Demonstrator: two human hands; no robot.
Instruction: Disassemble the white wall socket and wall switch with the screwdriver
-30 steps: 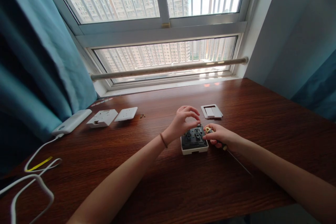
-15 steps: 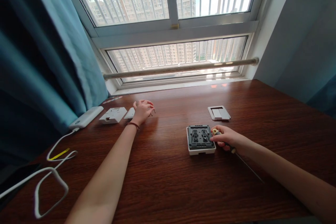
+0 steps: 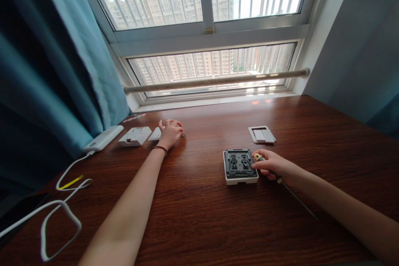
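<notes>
My left hand (image 3: 171,132) is low over the far left of the table, its fingers curled down. A small metal piece (image 3: 182,135) that looks like a screw shows at its fingertips. Partly hidden behind this hand lies a white plate (image 3: 155,134). My right hand (image 3: 272,163) grips a screwdriver (image 3: 279,179) by its handle, the long thin shaft slanting back toward me under the forearm. Its fingertips touch the right edge of a wall switch (image 3: 239,163), which has a dark grey face set in a white box.
A white frame with rocker pieces (image 3: 262,134) lies behind the switch. On the left are a white box (image 3: 135,136), a white power bank (image 3: 103,138) and a looped white cable (image 3: 62,202) with a yellow tie. A blue curtain and barred window border the wooden table (image 3: 199,216).
My left hand has lowered slightly, the small metal pieces now nearer the table. My right hand still holds the screwdriver beside the switch. The view has shifted a little.
</notes>
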